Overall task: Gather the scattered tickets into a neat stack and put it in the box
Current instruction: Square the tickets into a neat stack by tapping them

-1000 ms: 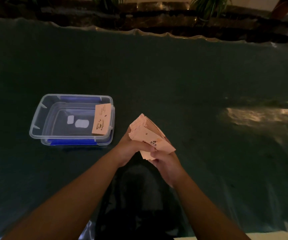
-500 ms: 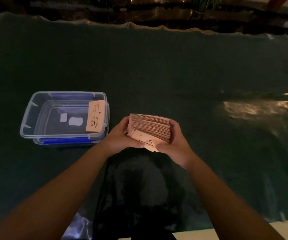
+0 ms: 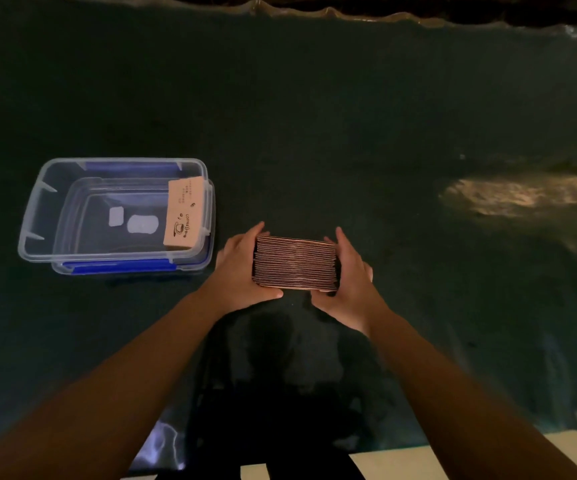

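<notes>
**Q:** Hands — state?

**R:** Left hand (image 3: 242,268) and right hand (image 3: 351,277) both closed on the stack of tickets (image 3: 294,263), one at each short end. Fingers run up the far corners; thumbs sit at the near lower edge. The stack is clamped between the palms, its layered long edge turned up toward the head camera.

**Q:** Edges?

**R:** Squared. Layers lie flush along the visible face, no ticket showing past the sides. Whether the stack rests on the table (image 3: 315,116) or is held just above it, cannot tell.

**Q:** Box?

**R:** Clear plastic box (image 3: 37,206) with blue clips, open, to the left of the left hand and near it, not touching. One ticket (image 3: 183,216) printed with a coffee cup leans against the inner right wall. Two pale patches show at the bottom; the rest of the floor is bare.

**Q:** Room to move?

**R:** Dark green surface between the left hand and the box's right rim is open — a narrow strip. Wide clear stretch beyond and to the right of the hands, with a glare patch (image 3: 522,195) at far right.
</notes>
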The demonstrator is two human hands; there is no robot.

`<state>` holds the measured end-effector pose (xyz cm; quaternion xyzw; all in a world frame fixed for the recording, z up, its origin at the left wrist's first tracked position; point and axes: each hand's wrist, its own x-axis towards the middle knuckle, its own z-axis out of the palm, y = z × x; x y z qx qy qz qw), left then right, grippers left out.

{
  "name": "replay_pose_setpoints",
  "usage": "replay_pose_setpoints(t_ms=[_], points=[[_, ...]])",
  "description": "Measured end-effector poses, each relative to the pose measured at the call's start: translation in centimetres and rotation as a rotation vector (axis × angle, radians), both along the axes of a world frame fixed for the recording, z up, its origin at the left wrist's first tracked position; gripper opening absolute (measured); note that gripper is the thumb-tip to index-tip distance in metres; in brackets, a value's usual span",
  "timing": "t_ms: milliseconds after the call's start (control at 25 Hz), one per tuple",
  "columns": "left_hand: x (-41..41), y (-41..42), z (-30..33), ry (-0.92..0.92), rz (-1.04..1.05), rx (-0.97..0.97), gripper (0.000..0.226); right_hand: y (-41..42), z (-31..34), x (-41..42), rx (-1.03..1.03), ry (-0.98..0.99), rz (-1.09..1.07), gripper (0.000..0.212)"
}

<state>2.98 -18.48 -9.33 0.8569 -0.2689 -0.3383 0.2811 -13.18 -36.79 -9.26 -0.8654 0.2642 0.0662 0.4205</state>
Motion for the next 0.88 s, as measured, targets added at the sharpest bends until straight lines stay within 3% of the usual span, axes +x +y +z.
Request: replay_pose_setpoints(t_ms=[360,640,880], points=[[0.3,-0.5,-0.6,-0.059,-0.025,0.066,0.134,-0.7,-1.8,0.1,-0.083,0.012,0.012,0.113],[0.3,-0.9,1.1,-0.188,-0.030,-0.061,0.099,-0.7,-0.9,1.0,-0.127,-0.105,-0.012,0.094],[0.2,-0.7,0.7,-0.188,-0.072,0.020,0.107,-0.8,-1.1,1.5,-0.186,-0.010,0.023,0.094]])
